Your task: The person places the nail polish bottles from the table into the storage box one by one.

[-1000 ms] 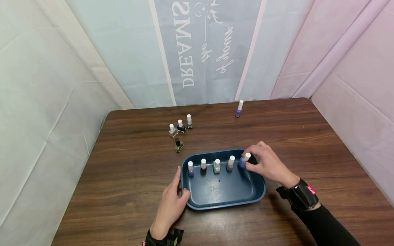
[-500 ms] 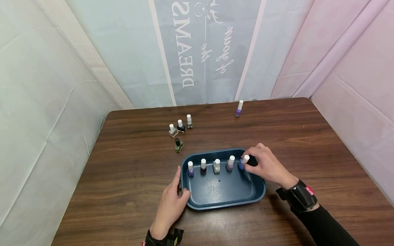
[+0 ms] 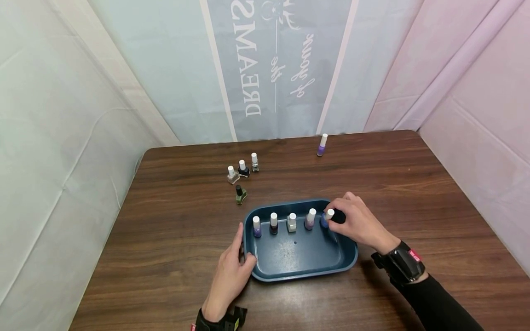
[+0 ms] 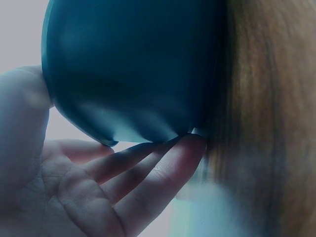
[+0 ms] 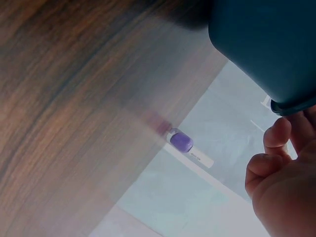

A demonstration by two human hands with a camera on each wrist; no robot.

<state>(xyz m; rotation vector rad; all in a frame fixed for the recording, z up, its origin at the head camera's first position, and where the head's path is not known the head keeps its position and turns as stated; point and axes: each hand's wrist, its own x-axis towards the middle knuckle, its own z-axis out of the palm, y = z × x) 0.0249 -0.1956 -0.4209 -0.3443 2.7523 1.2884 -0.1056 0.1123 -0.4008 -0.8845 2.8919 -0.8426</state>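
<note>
A dark blue tray stands on the wooden table with several nail polish bottles in a row along its far side. My left hand holds its left end, thumb over the rim and fingers along the outer wall, as the left wrist view also shows of the tray. At the row's right end, my right hand pinches a blue nail polish bottle by its white cap. Left of it stand a mauve bottle, a white bottle, a dark red bottle and a purple bottle.
Beyond the tray to the left stand a green bottle, a clear bottle, a black bottle and another pale bottle. A purple bottle is near the table's back edge. Fabric curtains surround the table.
My right hand has shifted slightly left and down with the blue nail polish bottle. The left hand and the tray have stayed in place.
</note>
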